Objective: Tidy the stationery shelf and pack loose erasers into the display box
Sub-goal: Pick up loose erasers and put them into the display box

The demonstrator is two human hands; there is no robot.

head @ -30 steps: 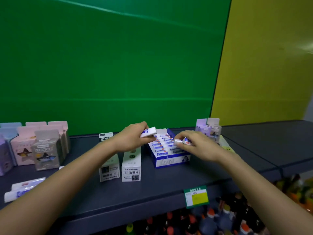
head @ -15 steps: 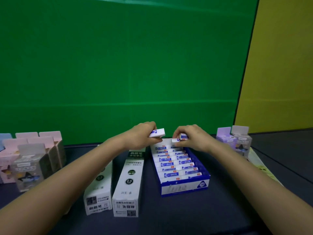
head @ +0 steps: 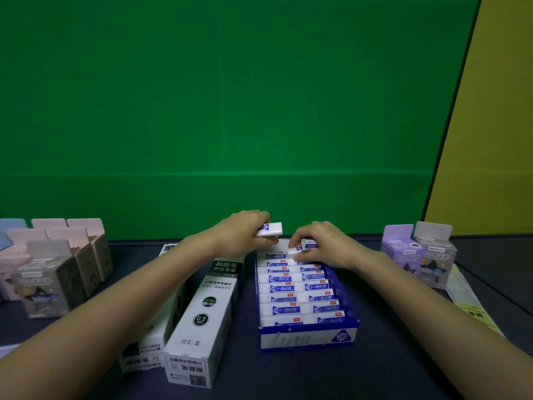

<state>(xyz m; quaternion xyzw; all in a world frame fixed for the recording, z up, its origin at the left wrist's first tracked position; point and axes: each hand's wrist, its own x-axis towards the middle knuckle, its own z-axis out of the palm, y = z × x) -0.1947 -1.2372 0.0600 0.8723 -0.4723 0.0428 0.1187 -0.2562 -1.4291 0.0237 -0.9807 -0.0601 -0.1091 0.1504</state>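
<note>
A blue and white display box (head: 305, 339) sits on the dark shelf, filled with two columns of white erasers with blue labels (head: 278, 288). My left hand (head: 242, 235) is at the box's far left corner, closed on a white eraser (head: 271, 228) held just above the box. Over the far right end of the box, my right hand (head: 320, 243) grips two erasers (head: 302, 246), the lower one touching the back row.
Two long white refill boxes (head: 202, 313) lie left of the display box. Pink and grey packs (head: 54, 269) stand at far left, purple and grey packs (head: 421, 255) at right, with a yellow-green sheet (head: 467, 301) beside them. A green wall is behind.
The view has come closer and lower over the shelf. Both hands stay at the far end of the box; my right hand has lowered its erasers towards the back row.
</note>
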